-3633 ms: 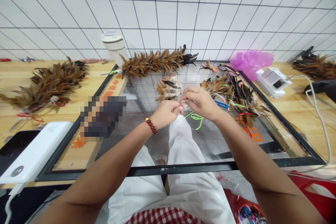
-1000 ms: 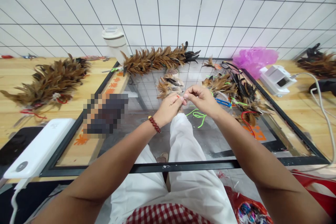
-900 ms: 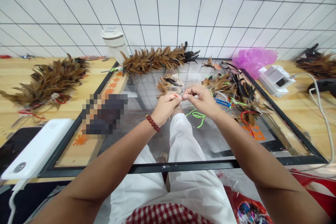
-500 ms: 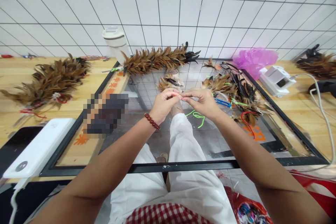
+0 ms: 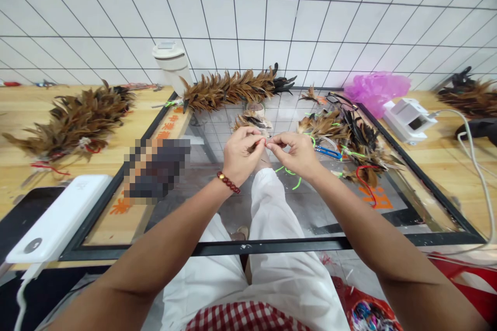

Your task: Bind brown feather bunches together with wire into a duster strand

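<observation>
My left hand, with a dark red bead bracelet at the wrist, is closed in a pinch above the glass panel. My right hand also pinches, and the fingertips of both hands meet. A reddish speck shows between them, too small to make out. Just beyond the hands lies a small bunch of brown feathers. Close to my right hand are a blue tool, green string and a pile of brown and black feathers. A red cord hangs from that pile.
A long brown feather bundle lies along the back beside a white cup. Another feather bundle lies left, behind a white power bank. At right sit a pink plastic bag and a white device. The panel has a black frame.
Both hands stay pinched together at nearly the same spot. My left wrist has turned a little, bringing a gold bead into view, and my right hand has tilted slightly.
</observation>
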A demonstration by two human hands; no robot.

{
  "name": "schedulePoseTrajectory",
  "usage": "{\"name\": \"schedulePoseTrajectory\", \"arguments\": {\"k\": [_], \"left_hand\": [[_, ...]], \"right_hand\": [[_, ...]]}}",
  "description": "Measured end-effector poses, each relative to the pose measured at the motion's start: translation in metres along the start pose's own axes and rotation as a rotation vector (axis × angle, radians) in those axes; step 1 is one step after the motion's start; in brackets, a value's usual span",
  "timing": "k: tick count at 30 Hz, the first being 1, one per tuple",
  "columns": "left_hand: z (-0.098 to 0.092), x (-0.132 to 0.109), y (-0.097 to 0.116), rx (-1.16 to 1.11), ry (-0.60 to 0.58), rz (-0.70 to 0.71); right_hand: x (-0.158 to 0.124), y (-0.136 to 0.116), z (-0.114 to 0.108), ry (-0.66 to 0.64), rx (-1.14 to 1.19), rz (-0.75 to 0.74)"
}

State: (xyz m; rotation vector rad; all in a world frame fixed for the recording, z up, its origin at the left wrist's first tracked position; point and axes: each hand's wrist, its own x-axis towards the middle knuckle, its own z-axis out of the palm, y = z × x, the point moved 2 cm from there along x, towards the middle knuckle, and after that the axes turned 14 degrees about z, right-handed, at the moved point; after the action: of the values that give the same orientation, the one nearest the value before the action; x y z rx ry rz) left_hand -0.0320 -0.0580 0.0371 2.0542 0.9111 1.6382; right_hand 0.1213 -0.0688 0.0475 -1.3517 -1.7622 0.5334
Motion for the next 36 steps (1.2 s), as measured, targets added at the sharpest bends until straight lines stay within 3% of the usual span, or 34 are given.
{"name": "schedulePoseTrajectory", "arguments": {"k": [5, 11, 16, 21, 24, 29, 36], "left_hand": [[-0.001, -0.002, -0.003, -0.102, 0.009, -0.146], [0.000, -0.003, -0.003, -0.139, 0.007, -0.171], [0.003, -0.004, -0.005, -0.154, 0.012, -0.161], [0.006, -0.002, -0.002, -0.302, 0.020, -0.277], [0.007, -0.001, -0.001, -0.405, 0.028, -0.332], [0.006, -0.004, -0.005, -0.416, 0.031, -0.248], [0.005, -0.001, -0.015, -0.325, 0.150, -0.094]], "right_hand": [[-0.001, -0.005, 0.007, -0.082, 0.236, 0.070], [0.006, 0.011, 0.016, -0.140, 0.579, 0.397], [0.007, 0.017, 0.016, -0.225, 0.670, 0.401], [0.006, 0.011, 0.013, -0.308, 0.572, 0.328], [0.004, 0.009, 0.012, -0.259, 0.402, 0.332], [0.002, 0.011, 0.014, -0.261, 0.261, 0.276], [0.000, 0.005, 0.015, -0.280, 0.109, 0.168]]}}
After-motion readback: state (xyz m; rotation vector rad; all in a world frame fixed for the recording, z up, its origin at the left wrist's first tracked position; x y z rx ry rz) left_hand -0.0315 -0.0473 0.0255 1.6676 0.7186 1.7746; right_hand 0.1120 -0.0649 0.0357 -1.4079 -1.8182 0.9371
